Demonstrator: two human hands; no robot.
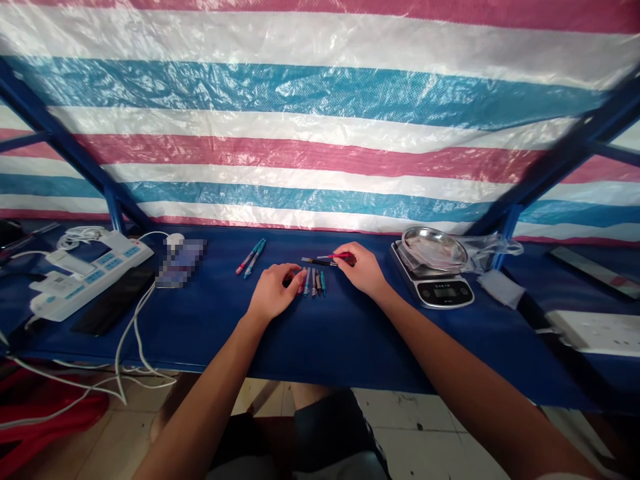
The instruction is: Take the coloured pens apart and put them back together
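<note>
Several short pen barrels [315,283] lie side by side in a row on the blue tabletop, in pink, pale blue, grey and teal. At the row's left end my left hand [273,291] is closed, thumb and fingertips at a pink barrel [301,287] they partly cover. My right hand [364,268], just above the row's right end, pinches thin pen refills, one with a red part [343,256]; how many is hidden by the fingers. Thin dark refill ends [311,260] show above the barrels. Two pens [251,257], one pinkish and one teal, lie together to the left.
To the right stands a kitchen scale [445,292] with a metal bowl [434,248] and plastic bags [493,250]. On the left are a white power strip [95,270], a dark flat case [114,300] and white cables [137,327]. A striped tarp [320,157] hangs behind.
</note>
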